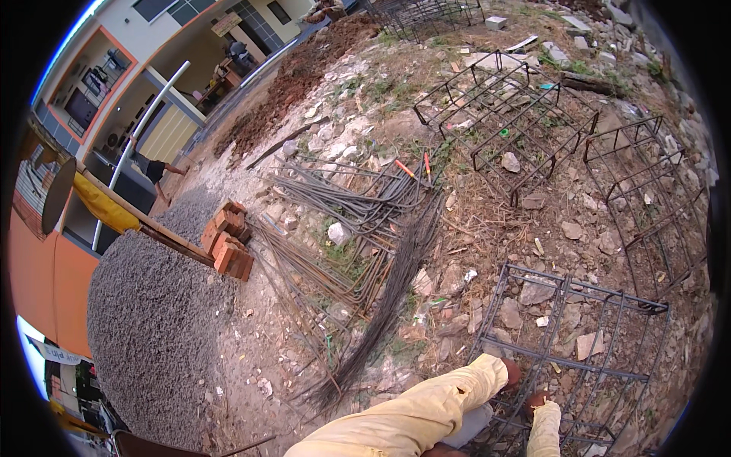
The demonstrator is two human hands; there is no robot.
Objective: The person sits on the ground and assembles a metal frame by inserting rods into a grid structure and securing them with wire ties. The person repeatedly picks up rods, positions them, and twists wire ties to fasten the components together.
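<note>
A rebar cage (586,369) of dark bars lies on the rubble at the lower right. My left hand (512,373), at the end of a long pale yellow sleeve, is closed at the cage's near left side. Just right of it and nearer, my right hand (537,401) is curled in close to the same bars. Whatever the fingers of either hand pinch is too small or hidden to make out. Left of the cage stretches a bundle of thin dark tie wire (388,305). Beyond it, a tool with two orange handles (415,168) rests on bent steel bars (343,190).
More rebar cages (518,126) (647,202) stand farther off and to the right. A gravel heap (160,320) rises at the left beside stacked red bricks (228,240). Stones and debris litter the uneven ground. A person (156,167) is near the building at the far left.
</note>
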